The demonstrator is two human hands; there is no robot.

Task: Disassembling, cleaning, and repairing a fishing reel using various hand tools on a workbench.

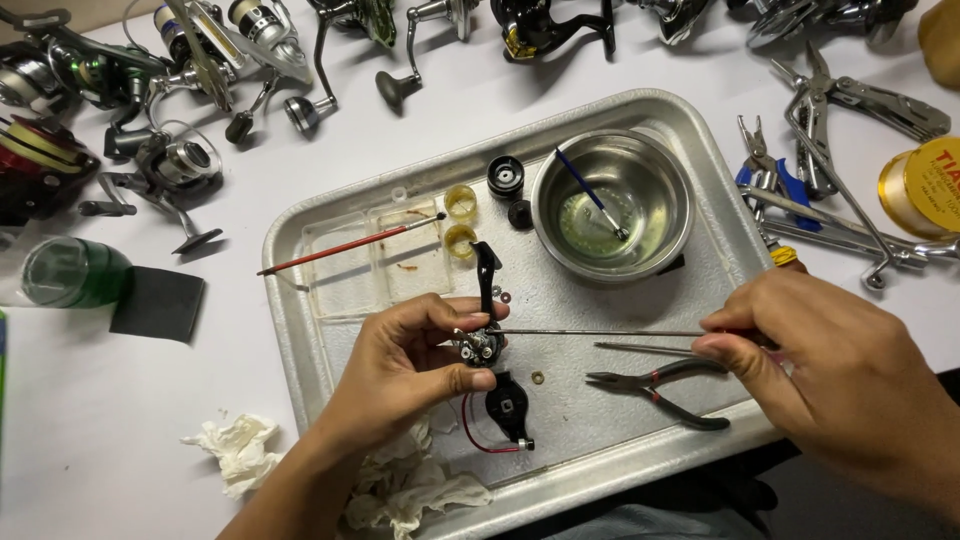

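Left hand [400,375] fingers pinch the small reel body [482,347] over the metal tray [330,215]; right hand [830,365] fingers grip a long thin screwdriver [600,332], tip at the reel. I'd keep the shaft straight, press lightly. The screw itself is too small to see.

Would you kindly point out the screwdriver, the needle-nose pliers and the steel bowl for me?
screwdriver [600,332]: head view, middle of its thin metal shaft.
needle-nose pliers [655,384]: head view, at the pivot, lying on the tray.
steel bowl [668,168]: head view, inner right wall.
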